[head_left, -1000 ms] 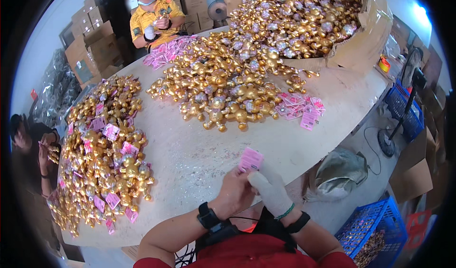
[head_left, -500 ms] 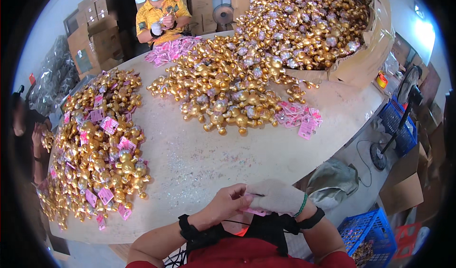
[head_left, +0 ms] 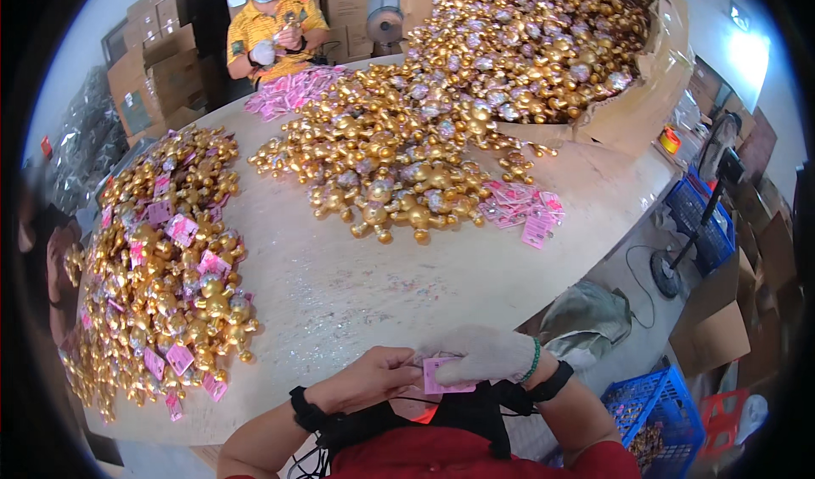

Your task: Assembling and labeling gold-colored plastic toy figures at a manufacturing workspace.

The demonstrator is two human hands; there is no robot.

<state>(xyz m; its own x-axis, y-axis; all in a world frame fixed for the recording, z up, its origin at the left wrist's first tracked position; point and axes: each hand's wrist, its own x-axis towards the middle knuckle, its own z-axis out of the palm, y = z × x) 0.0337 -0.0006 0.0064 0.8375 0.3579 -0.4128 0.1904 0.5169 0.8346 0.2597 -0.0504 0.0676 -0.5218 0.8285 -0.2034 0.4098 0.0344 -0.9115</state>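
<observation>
Head view: at the near edge of the pale round table (head_left: 356, 301), both hands meet just above the person's red shirt. The bare left hand (head_left: 373, 377) pinches the left edge of a small pink paper tag (head_left: 443, 375) between thumb and fingertips. The right hand (head_left: 488, 356), in a white knit glove with a green bead bracelet at the wrist, curls over the tag's right side, fingers closed on it. The tag sits between the 2 hands, low and close to the body, apart from the table's goods.

To handle the tag well, it probably pays to keep the bare fingertips doing the fine work, since the glove dulls touch, and to hold the tag flat rather than creased.

Left lies a heap of shiny gold figurines with pink tags (head_left: 157, 267); an untagged gold heap (head_left: 382, 169) sits centre, with loose pink tags (head_left: 518, 207) beside it.
</observation>
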